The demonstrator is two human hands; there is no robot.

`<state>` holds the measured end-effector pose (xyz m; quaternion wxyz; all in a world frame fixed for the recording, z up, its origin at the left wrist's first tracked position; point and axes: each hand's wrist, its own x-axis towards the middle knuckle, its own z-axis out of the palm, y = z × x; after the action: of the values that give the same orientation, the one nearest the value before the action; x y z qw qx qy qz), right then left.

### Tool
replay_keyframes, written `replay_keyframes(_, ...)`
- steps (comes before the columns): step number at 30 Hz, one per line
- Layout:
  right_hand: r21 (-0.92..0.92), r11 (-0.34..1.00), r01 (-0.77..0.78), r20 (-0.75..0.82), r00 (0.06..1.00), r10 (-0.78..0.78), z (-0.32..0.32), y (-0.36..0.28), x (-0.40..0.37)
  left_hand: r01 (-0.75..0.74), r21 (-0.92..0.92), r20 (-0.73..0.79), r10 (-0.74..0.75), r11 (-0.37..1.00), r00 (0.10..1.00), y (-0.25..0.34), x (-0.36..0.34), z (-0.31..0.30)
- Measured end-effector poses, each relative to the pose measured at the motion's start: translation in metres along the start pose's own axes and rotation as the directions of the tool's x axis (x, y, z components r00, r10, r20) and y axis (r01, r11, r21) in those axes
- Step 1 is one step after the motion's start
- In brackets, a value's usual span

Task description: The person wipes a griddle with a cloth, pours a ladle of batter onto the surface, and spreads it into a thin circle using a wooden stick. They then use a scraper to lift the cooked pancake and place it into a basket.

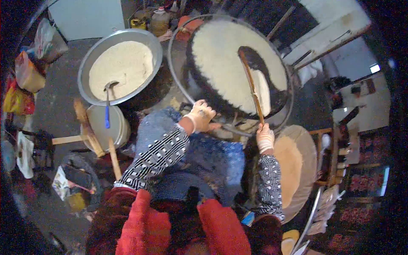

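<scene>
In a thin pale glove, my right hand (265, 138) is closed round the lower end of a long thin wooden stick (251, 85). The stick reaches across a big round dark griddle (199, 91) coated with a pale layer of batter (225, 63). Beside the stick lies a thicker pale strip (263, 95), and dark griddle surface shows around it. My left hand (201, 116), also gloved, is at the near-left rim of the griddle, its thumb apart from its partly bent fingers and nothing visible in it.
To the left, a metal basin (157, 55) contains pale batter and a blue-handled ladle (107, 102). Below stands a white bucket (121, 123) with wood pieces (87, 125) close by. On the right is a round board (306, 170) bearing a tan sheet (288, 163). Plastic bags (29, 72) hang at far left.
</scene>
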<state>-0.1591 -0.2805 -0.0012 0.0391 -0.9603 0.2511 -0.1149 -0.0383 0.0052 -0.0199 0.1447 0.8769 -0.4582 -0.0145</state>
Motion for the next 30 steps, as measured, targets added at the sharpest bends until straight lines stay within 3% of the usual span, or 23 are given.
replay_keyframes(2, -0.13, 0.983, 0.129, 0.022, 0.992, -0.128, 0.004, 0.004, -0.01, -0.04, -0.004, -0.066, 0.04, 0.999, 0.997, -0.011, 0.0, 0.004)
replay_keyframes(4, -0.103, 0.992, -0.073, -0.006, 0.997, 0.073, 0.016, 0.02, 0.007, 0.008, 0.019, 0.055, -0.009, 1.0, 0.998, -0.016, 0.004, -0.004)
replay_keyframes(6, -0.055, 0.998, -0.02, -0.049, 0.999, 0.017, 0.014, 0.022, 0.014, 0.01, 0.057, 0.004, -0.01, 0.998, 1.0, -0.023, 0.004, 0.001)
replay_keyframes(8, 0.039, 0.999, 0.002, 0.01, 1.0, -0.002, -0.001, 0.004, 0.01, -0.015, 0.023, -0.077, 0.016, 1.0, 0.997, -0.033, 0.001, 0.003)
replay_keyframes(9, 0.118, 0.989, -0.083, 0.146, 0.987, 0.066, -0.026, -0.024, -0.004, -0.001, 0.016, -0.066, 0.002, 1.0, 0.998, -0.035, -0.001, -0.002)
replay_keyframes(10, 0.024, 0.999, -0.024, 0.133, 0.991, 0.021, -0.004, -0.011, -0.006, -0.027, 0.022, -0.086, 0.029, 0.999, 0.996, -0.041, -0.002, -0.003)
replay_keyframes(11, -0.071, 0.997, 0.033, 0.119, 0.993, -0.024, 0.016, 0.001, -0.009, -0.006, 0.025, -0.072, 0.008, 1.0, 0.997, -0.048, 0.001, -0.002)
replay_keyframes(12, -0.052, 0.998, -0.02, 0.143, 0.989, 0.028, 0.017, 0.0, -0.016, 0.015, 0.027, -0.048, -0.014, 1.0, 0.999, -0.052, 0.0, -0.001)
replay_keyframes(14, 0.001, 0.993, -0.117, 0.048, 0.992, 0.116, -0.001, 0.003, -0.003, 0.033, 0.014, 0.072, -0.034, 0.999, 0.997, -0.06, 0.002, -0.011)
replay_keyframes(15, 0.047, 0.982, -0.182, 0.17, 0.97, 0.172, -0.019, -0.004, 0.001, 0.02, 0.164, -0.065, -0.01, 0.986, 0.998, -0.062, 0.0, -0.006)
replay_keyframes(16, 0.06, 0.974, -0.219, 0.173, 0.963, 0.206, -0.01, -0.004, 0.008, -0.008, 0.219, -0.202, 0.053, 0.976, 0.978, -0.06, -0.003, -0.002)
replay_keyframes(18, 0.046, 0.996, -0.081, 0.082, 0.994, 0.077, -0.007, -0.012, -0.005, -0.115, 0.067, -0.263, 0.128, 0.991, 0.956, -0.023, 0.001, -0.024)
replay_keyframes(20, -0.021, 0.99, -0.137, 0.193, 0.971, 0.138, -0.001, -0.019, -0.008, -0.147, 0.015, -0.036, 0.147, 0.989, 0.989, 0.031, 0.009, -0.038)
replay_keyframes(21, 0.087, 0.976, -0.202, 0.141, 0.972, 0.188, 0.016, -0.004, -0.004, -0.127, 0.049, 0.076, 0.124, 0.991, 0.989, 0.05, 0.008, -0.019)
replay_keyframes(22, 0.082, 0.977, -0.195, 0.127, 0.975, 0.184, 0.01, -0.003, 0.004, -0.109, 0.089, 0.172, 0.092, 0.99, 0.981, 0.061, 0.011, 0.002)
replay_keyframes(23, 0.055, 0.982, -0.183, 0.112, 0.978, 0.176, 0.002, -0.006, 0.008, -0.068, 0.072, 0.067, 0.063, 0.995, 0.996, 0.067, 0.008, 0.01)
replay_keyframes(24, 0.027, 0.984, -0.177, 0.097, 0.98, 0.173, -0.003, -0.009, 0.011, -0.071, 0.068, 0.059, 0.067, 0.995, 0.996, 0.065, 0.012, 0.016)
replay_keyframes(26, -0.008, 0.983, -0.185, 0.132, 0.974, 0.185, -0.02, -0.026, 0.003, -0.018, -0.001, 0.166, 0.018, 1.0, 0.986, 0.06, 0.019, 0.013)
replay_keyframes(28, 0.016, 1.0, 0.003, 0.133, 0.991, -0.005, -0.023, -0.029, -0.022, -0.038, -0.032, 0.139, 0.042, 0.999, 0.989, 0.053, 0.017, 0.008)
replay_keyframes(29, 0.011, 0.998, -0.058, 0.242, 0.969, 0.053, -0.003, -0.012, -0.02, -0.046, -0.021, 0.114, 0.048, 0.999, 0.992, 0.052, 0.016, 0.007)
replay_keyframes(30, 0.013, 0.998, -0.069, 0.253, 0.965, 0.064, 0.014, 0.007, -0.023, -0.059, -0.005, 0.101, 0.06, 0.998, 0.993, 0.05, 0.011, 0.008)
